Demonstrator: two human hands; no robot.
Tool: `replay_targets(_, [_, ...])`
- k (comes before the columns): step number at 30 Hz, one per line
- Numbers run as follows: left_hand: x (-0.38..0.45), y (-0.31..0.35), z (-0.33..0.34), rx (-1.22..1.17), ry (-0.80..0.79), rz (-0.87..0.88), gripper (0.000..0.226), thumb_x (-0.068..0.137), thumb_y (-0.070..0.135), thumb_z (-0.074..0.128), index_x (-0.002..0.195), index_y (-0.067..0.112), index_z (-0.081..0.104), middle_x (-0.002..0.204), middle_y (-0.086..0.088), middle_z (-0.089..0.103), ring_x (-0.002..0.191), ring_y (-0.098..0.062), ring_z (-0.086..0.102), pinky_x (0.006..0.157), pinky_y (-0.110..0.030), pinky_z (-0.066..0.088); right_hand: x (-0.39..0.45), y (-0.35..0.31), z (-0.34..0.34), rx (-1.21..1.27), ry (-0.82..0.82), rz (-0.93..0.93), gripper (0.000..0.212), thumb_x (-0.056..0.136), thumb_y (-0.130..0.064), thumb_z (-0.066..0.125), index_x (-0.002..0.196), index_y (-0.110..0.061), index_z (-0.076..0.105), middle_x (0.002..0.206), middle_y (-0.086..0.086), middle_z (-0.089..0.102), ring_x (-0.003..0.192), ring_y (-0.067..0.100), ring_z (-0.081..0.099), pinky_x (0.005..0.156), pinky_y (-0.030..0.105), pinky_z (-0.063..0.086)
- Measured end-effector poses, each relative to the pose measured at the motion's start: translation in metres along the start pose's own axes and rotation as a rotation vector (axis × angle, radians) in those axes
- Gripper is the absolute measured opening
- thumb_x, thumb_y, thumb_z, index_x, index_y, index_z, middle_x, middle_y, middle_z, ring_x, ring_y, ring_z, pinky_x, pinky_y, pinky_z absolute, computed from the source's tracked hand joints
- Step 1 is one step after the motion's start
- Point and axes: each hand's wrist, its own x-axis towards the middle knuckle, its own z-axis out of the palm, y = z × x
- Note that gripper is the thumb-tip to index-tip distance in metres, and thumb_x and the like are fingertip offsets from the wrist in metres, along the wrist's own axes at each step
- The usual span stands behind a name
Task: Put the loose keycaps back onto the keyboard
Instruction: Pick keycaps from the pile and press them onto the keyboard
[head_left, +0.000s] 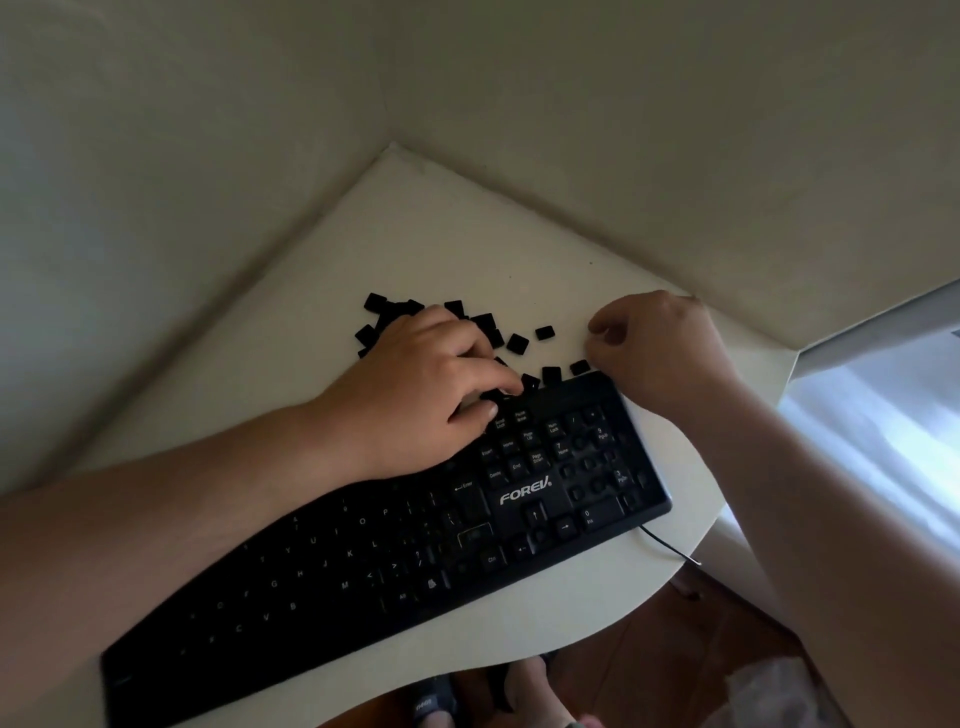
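Note:
A black keyboard (415, 561) lies diagonally on the white corner table (467, 244). Several sockets in its number pad and right-hand block are bare. Loose black keycaps (517, 344) lie scattered behind its top edge, some hidden under my left hand. My left hand (415, 384) reaches over the keyboard's top row. Its thumb and curled fingers pinch a dark keycap (497, 396) at the top edge. My right hand (660, 353) rests at the keyboard's far right corner, fingers curled inward. What lies inside the curl is in shadow.
Two walls meet behind the table and close off the far side. The keyboard's thin cable (670, 548) runs off the rounded right edge of the table. Below are a wooden floor and a foot in a sandal (434, 701). Bright curtains (883, 431) hang on the right.

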Motion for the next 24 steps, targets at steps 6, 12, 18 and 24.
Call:
replay_targets(6, [0.007, 0.012, -0.011, -0.289, 0.12, -0.157, 0.022, 0.096, 0.039, 0.069, 0.116, 0.031, 0.071, 0.099, 0.02, 0.069, 0.099, -0.001, 0.058, 0.088, -0.011, 0.039, -0.028, -0.031, -0.002, 1.025, -0.134, 0.172, 0.017, 0.091, -0.011, 0.071, 0.09, -0.024, 0.082, 0.079, -0.001, 0.075, 0.073, 0.013, 0.068, 0.07, 0.025, 0.058])
replay_targets(12, [0.011, 0.025, -0.02, -0.574, 0.254, -0.275, 0.024, 0.088, 0.035, 0.081, 0.103, 0.024, 0.067, 0.089, 0.015, 0.073, 0.089, -0.002, 0.069, 0.076, -0.008, 0.045, -0.05, -0.044, 0.005, 1.605, -0.374, 0.188, 0.015, 0.082, -0.01, 0.068, 0.092, -0.013, 0.079, 0.082, 0.009, 0.07, 0.075, 0.017, 0.067, 0.067, 0.023, 0.058])
replay_targets(18, [0.011, 0.027, -0.024, -0.637, 0.263, -0.287, 0.021, 0.082, 0.025, 0.086, 0.098, 0.015, 0.076, 0.082, 0.012, 0.074, 0.079, 0.004, 0.069, 0.073, -0.005, 0.046, -0.052, -0.043, 0.006, 1.596, -0.349, 0.136, 0.015, 0.082, -0.003, 0.067, 0.093, -0.01, 0.074, 0.086, 0.013, 0.073, 0.077, 0.019, 0.071, 0.069, 0.022, 0.059])
replay_targets(24, [0.009, 0.027, -0.027, -0.607, 0.262, -0.237, 0.013, 0.085, 0.02, 0.084, 0.097, 0.018, 0.078, 0.081, 0.024, 0.073, 0.081, 0.006, 0.07, 0.075, -0.004, 0.045, -0.053, -0.044, 0.006, 1.561, -0.326, 0.098, 0.015, 0.082, -0.001, 0.067, 0.093, -0.009, 0.073, 0.089, 0.013, 0.074, 0.08, 0.021, 0.071, 0.071, 0.024, 0.059])
